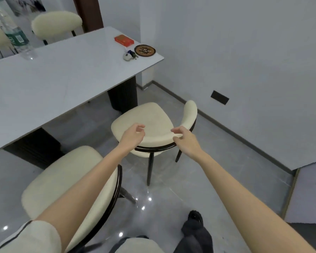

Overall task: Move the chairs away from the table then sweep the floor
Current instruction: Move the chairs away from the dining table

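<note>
A cream chair (150, 117) with a dark frame stands on the grey floor beside the end of the white table (62, 77), turned partly away from it. Its curved backrest (189, 114) faces right and toward me. My left hand (133, 134) hovers over the near edge of the backrest with fingers loosely curled, holding nothing. Just to the right, my right hand (184, 138) has its fingers bent and is at or just touching the backrest. A second cream chair (69, 179) sits closer to me, beneath my left forearm, its seat facing the table.
On the table lie a red box (124, 40), a round dish (144, 50), keys (129, 55) and a plastic bottle (16, 37). Two more cream chairs (57, 24) stand on the far side. A white wall (244, 61) runs along the right; my foot (196, 219) is on the shiny floor.
</note>
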`<state>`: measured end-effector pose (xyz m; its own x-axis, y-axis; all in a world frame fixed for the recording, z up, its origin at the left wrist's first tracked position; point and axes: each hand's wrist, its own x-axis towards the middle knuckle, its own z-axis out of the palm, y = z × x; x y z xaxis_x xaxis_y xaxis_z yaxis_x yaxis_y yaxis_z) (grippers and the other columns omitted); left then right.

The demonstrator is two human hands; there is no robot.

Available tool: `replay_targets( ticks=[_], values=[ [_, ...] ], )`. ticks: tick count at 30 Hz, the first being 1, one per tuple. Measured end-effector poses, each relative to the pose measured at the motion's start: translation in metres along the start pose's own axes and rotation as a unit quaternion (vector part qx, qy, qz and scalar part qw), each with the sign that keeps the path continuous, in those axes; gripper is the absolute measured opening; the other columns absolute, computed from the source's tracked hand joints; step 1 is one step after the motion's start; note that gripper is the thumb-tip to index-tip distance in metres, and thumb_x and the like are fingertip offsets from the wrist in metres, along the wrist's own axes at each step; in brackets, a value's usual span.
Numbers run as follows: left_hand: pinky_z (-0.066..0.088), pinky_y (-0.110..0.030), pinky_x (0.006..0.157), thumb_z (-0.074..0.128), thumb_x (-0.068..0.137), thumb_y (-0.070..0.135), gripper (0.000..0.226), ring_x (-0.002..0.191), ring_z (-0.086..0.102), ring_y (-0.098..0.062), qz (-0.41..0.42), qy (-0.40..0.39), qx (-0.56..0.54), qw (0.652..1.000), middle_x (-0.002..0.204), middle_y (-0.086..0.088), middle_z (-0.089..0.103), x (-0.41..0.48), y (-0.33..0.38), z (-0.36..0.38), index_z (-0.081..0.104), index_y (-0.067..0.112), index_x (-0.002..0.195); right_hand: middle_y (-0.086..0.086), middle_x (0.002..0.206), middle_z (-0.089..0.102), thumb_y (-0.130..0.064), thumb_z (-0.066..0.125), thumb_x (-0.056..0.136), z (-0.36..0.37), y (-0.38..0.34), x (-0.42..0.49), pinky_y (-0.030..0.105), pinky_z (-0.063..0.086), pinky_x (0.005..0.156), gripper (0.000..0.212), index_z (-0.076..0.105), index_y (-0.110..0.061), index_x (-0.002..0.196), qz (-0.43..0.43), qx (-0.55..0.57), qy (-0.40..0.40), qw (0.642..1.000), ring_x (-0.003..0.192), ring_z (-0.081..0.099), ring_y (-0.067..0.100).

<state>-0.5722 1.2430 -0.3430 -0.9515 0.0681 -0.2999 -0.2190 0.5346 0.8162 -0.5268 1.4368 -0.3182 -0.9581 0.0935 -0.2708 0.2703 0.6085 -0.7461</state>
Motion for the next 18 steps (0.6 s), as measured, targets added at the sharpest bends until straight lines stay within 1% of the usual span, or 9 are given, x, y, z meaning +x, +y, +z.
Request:
replay_targets(
  ticks=[2,4,6,8,10,12,15,18],
  values=[
    [0.044,-0.036,0.095,0.046,0.093,0.014,0.036,0.114,0.055,-0.023,-0.010,0.013,0.016,1.000,0.125,-0.007,0.058,0.005,0.004,0.017,0.052,0.014,0.128,0.001,0.135,0.054,-0.009,0.046,0.092,-0.015,0.016,0.019,0.028,0.041,0.100,0.038,0.054,-0.016,0.128,-0.024,-0.042,-0.032,0.998,0.116,0.055,0.019],
    [0.044,-0.036,0.096,0.047,0.092,0.014,0.040,0.114,0.055,-0.024,-0.027,0.026,0.039,0.999,0.128,-0.007,0.057,0.009,0.009,0.036,0.049,0.015,0.131,0.002,0.137,0.054,-0.009,0.046,0.090,-0.033,0.033,0.040,0.031,0.042,0.100,0.040,0.053,-0.017,0.129,-0.051,-0.076,-0.063,0.994,0.111,0.055,0.020],
    [0.041,-0.034,0.098,0.048,0.091,0.013,0.044,0.118,0.052,-0.025,-0.044,0.031,0.076,0.996,0.132,-0.009,0.053,0.007,0.016,0.057,0.046,0.015,0.135,0.004,0.137,0.053,-0.009,0.047,0.090,-0.049,0.050,0.056,0.033,0.042,0.101,0.041,0.053,-0.017,0.130,-0.076,-0.119,-0.093,0.986,0.119,0.052,0.023],
    [0.039,-0.034,0.102,0.049,0.089,0.012,0.050,0.125,0.047,-0.026,-0.065,0.022,0.104,0.992,0.138,-0.011,0.047,0.005,0.020,0.076,0.042,0.015,0.138,0.006,0.135,0.053,-0.010,0.048,0.089,-0.061,0.063,0.070,0.036,0.044,0.099,0.042,0.052,-0.018,0.130,-0.097,-0.163,-0.130,0.973,0.120,0.051,0.027],
    [0.038,-0.038,0.107,0.050,0.088,0.011,0.055,0.131,0.041,-0.028,-0.077,0.026,0.129,0.988,0.143,-0.012,0.041,0.007,0.022,0.092,0.039,0.015,0.141,0.008,0.132,0.053,-0.011,0.049,0.088,-0.071,0.073,0.087,0.041,0.046,0.096,0.044,0.051,-0.020,0.131,-0.116,-0.202,-0.162,0.959,0.116,0.050,0.029],
    [0.038,-0.043,0.107,0.051,0.088,0.012,0.057,0.134,0.037,-0.030,-0.080,0.038,0.151,0.985,0.148,-0.010,0.037,0.010,0.023,0.104,0.036,0.017,0.143,0.008,0.134,0.051,-0.010,0.049,0.087,-0.077,0.077,0.103,0.044,0.044,0.098,0.047,0.048,-0.021,0.133,-0.128,-0.232,-0.179,0.947,0.118,0.047,0.030],
    [0.037,-0.045,0.108,0.050,0.089,0.012,0.061,0.138,0.029,-0.033,-0.098,0.049,0.199,0.974,0.154,-0.006,0.027,0.019,0.021,0.115,0.031,0.019,0.146,0.006,0.141,0.044,-0.010,0.052,0.086,-0.077,0.083,0.123,0.042,0.040,0.101,0.054,0.042,-0.021,0.138,-0.157,-0.290,-0.209,0.921,0.128,0.038,0.029],
    [0.034,-0.048,0.107,0.051,0.089,0.014,0.067,0.143,0.017,-0.034,-0.129,0.042,0.264,0.955,0.158,-0.004,0.016,0.035,0.015,0.122,0.024,0.023,0.149,0.003,0.147,0.038,-0.008,0.054,0.085,-0.071,0.089,0.143,0.037,0.036,0.104,0.061,0.037,-0.022,0.142,-0.186,-0.325,-0.230,0.898,0.134,0.033,0.026]
  ],
)
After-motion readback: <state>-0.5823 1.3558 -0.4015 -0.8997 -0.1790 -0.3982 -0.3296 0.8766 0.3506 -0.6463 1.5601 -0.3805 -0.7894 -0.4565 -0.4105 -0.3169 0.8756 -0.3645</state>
